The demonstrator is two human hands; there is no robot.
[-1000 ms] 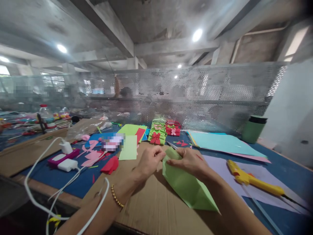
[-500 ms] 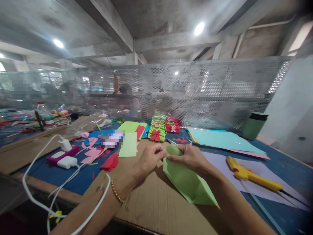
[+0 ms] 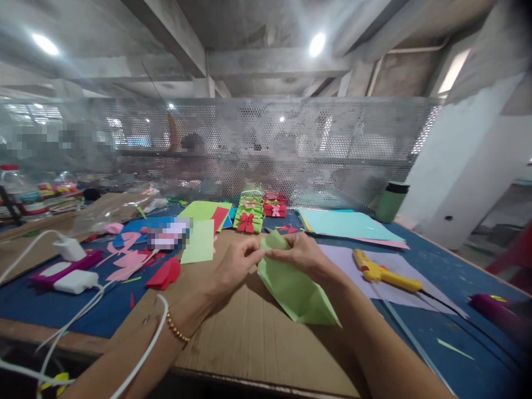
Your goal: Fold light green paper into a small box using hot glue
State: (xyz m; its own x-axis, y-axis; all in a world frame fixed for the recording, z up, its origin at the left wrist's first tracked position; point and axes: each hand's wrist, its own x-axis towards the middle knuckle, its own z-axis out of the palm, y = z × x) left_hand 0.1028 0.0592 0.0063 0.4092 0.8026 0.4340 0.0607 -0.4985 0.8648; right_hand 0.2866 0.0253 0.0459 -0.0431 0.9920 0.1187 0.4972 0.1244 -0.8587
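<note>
A folded piece of light green paper (image 3: 293, 291) is held over a brown cardboard sheet (image 3: 249, 343). My right hand (image 3: 305, 255) grips its upper part between thumb and fingers. At the paper's upper left edge, my left hand (image 3: 241, 260) is closed in a pinch, thumb against fingers, with the paper's edge at the fingertips. Beyond the hands stand small green paper bags (image 3: 249, 213) with a red bow in front, beside a red paper bag (image 3: 275, 206) with a pink bow. A pale green sheet (image 3: 198, 241) lies left of my left hand.
A yellow glue gun (image 3: 384, 274) rests on lilac paper at right, its black cord trailing. Light blue sheets (image 3: 349, 224) and a green cup (image 3: 391, 202) stand behind. At left are a purple power strip (image 3: 66, 270), white cables, red and pink paper pieces. A perforated metal screen (image 3: 233, 149) closes the back.
The view has turned to the right, so things appear shifted left. Both hands keep hold of the green paper, with little change in their grip.
</note>
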